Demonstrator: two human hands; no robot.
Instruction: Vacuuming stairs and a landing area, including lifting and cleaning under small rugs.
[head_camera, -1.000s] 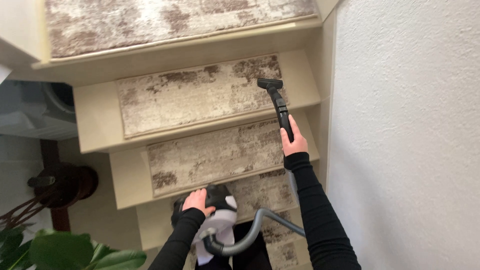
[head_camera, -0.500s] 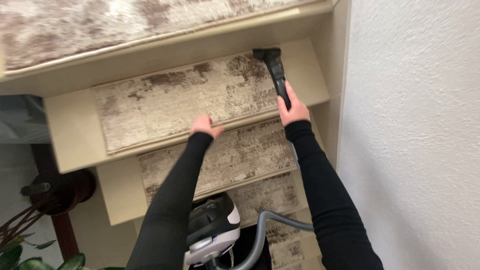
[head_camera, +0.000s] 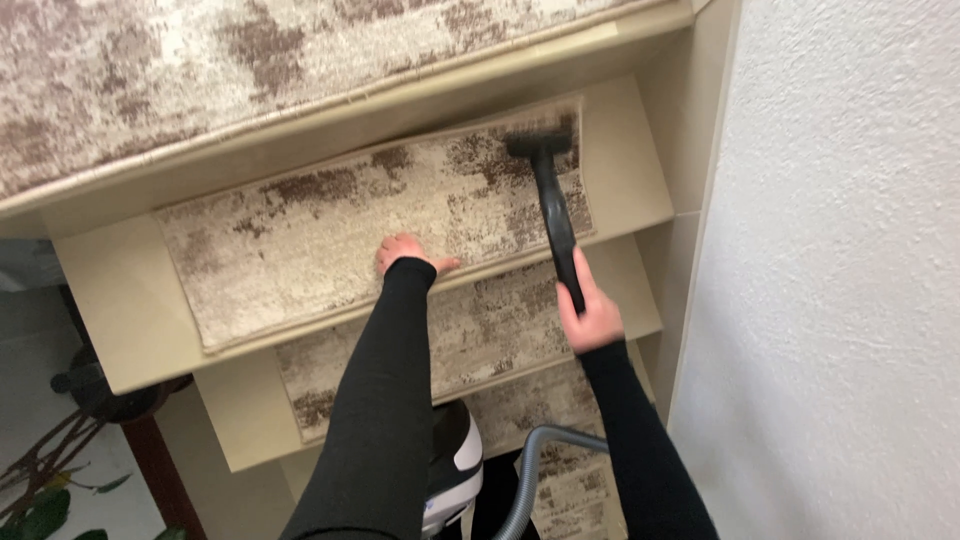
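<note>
My right hand (head_camera: 590, 315) grips the black vacuum wand (head_camera: 555, 215), whose nozzle rests on the far right part of a beige and brown stair mat (head_camera: 300, 250). My left hand (head_camera: 405, 250) lies flat on the front edge of that same mat, pressing it against the cream stair tread (head_camera: 110, 310). Both arms wear black sleeves. Below my arms, a white and black vacuum canister (head_camera: 455, 470) sits on a lower step, with its grey hose (head_camera: 530, 470) curving up toward my right arm.
A textured white wall (head_camera: 840, 270) runs down the right side of the stairs. More mat-covered steps lie above (head_camera: 250, 70) and below (head_camera: 480, 340). At the lower left are a dark wooden stand (head_camera: 100, 390) and green plant leaves (head_camera: 40, 510).
My left hand left the vacuum canister and came up onto the mat's front edge. The nozzle slid onto the mat, and my view moved closer to the step.
</note>
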